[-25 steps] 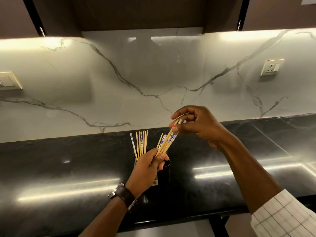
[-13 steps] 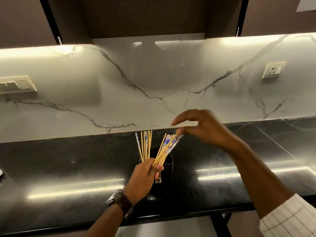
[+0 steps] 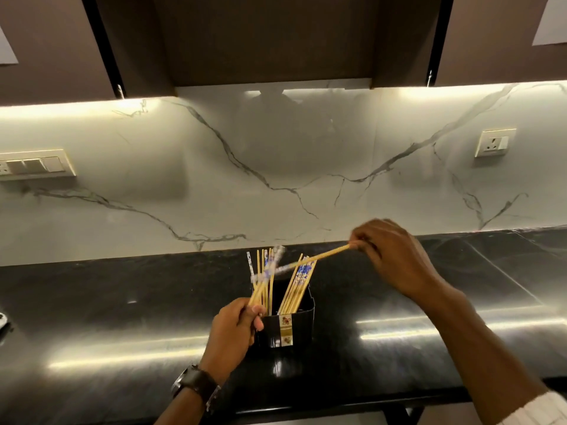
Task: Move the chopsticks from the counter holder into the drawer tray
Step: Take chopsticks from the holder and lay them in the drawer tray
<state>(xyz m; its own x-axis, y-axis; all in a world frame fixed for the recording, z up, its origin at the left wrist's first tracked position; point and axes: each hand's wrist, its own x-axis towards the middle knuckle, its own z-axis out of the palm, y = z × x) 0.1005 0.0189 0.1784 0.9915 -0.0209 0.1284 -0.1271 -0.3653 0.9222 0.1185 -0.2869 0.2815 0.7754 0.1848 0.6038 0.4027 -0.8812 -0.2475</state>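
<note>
A black square holder (image 3: 302, 325) stands on the dark counter, with several wooden chopsticks (image 3: 297, 286) leaning inside it, their tops patterned blue and white. My left hand (image 3: 236, 325) is closed around a small bunch of chopsticks (image 3: 260, 283) just left of the holder. My right hand (image 3: 389, 256) is up and to the right, pinching the plain end of one chopstick (image 3: 319, 257) that slants down left across the holder; its patterned end is blurred. No drawer or tray is in view.
The black polished counter (image 3: 122, 302) runs the full width, its front edge near the bottom. A white marble backsplash rises behind, with a switch plate (image 3: 33, 165) at left and a socket (image 3: 494, 142) at right. Dark cabinets hang overhead. A small white object (image 3: 3, 320) lies at far left.
My right hand moved right and took hold of a single chopstick by its plain end. My left hand shifted its bunch to the left of the holder. The camera tilted up a little.
</note>
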